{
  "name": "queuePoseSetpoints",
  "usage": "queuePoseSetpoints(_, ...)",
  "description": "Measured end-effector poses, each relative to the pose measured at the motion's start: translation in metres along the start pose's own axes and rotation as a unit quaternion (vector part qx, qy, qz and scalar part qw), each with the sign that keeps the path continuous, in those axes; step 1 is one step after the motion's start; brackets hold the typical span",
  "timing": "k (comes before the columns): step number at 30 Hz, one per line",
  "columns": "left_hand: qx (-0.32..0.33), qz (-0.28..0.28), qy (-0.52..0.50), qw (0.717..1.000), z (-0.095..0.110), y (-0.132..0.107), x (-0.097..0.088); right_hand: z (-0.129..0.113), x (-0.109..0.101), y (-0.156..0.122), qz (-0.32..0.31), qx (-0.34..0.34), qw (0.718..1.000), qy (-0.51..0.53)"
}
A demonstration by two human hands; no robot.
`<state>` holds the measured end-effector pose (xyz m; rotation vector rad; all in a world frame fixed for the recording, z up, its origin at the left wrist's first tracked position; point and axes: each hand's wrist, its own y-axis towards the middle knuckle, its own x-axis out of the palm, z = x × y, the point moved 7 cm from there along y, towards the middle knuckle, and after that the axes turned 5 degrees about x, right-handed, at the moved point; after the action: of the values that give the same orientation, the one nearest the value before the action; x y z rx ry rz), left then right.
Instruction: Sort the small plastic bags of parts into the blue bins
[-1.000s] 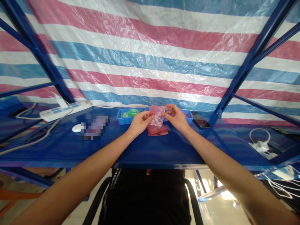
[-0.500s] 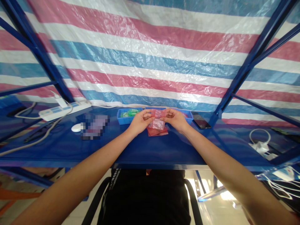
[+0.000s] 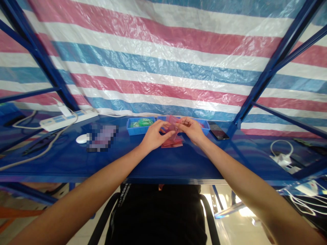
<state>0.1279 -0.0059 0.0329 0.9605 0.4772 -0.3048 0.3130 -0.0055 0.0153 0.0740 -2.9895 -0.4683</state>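
Note:
A small see-through red plastic bag [image 3: 173, 128] is up off the table, tilted, between my hands. My right hand [image 3: 191, 128] pinches its right side between thumb and fingers. My left hand [image 3: 155, 133] is at the bag's left side, thumb and fingers apart, with the thumb tip over or against the bag. Below them a few flat red bags [image 3: 171, 142] lie overlapped on the blue table [image 3: 163, 163]. Just behind the left hand is a blue tray [image 3: 131, 129] with green bags [image 3: 146, 121] in it. A second blue tray [image 3: 205, 126] is partly hidden behind the right hand.
A dark phone [image 3: 218, 130] lies right of the trays. To the left are a blurred-out purple item [image 3: 103, 136], a white round object [image 3: 82, 139] and a white power strip [image 3: 61, 121] with cables. Blue metal posts and a striped plastic sheet [image 3: 158, 68] stand behind.
The bag was spread flat between both hands; now it is turned and tilted in the right hand. My left hand's fingers have parted from its edge.

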Motion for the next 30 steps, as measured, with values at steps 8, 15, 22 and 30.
queuePoseSetpoints(8,-0.054,0.000,-0.021,0.998,-0.016,0.001,-0.002,-0.009,0.004,-0.001,-0.011,-0.033,0.998,-0.058)
queuePoseSetpoints(15,-0.068,0.038,-0.129,0.989,-0.022,0.003,-0.001,-0.012,-0.014,0.006,0.034,-0.093,0.986,-0.135)
queuePoseSetpoints(22,-0.098,0.030,-0.231,0.968,-0.028,0.005,0.007,-0.001,-0.004,0.005,-0.029,-0.012,0.997,-0.069)
queuePoseSetpoints(30,-0.170,-0.018,-0.291,0.941,-0.040,0.001,0.019,-0.004,-0.009,0.001,-0.001,-0.001,0.998,-0.058)
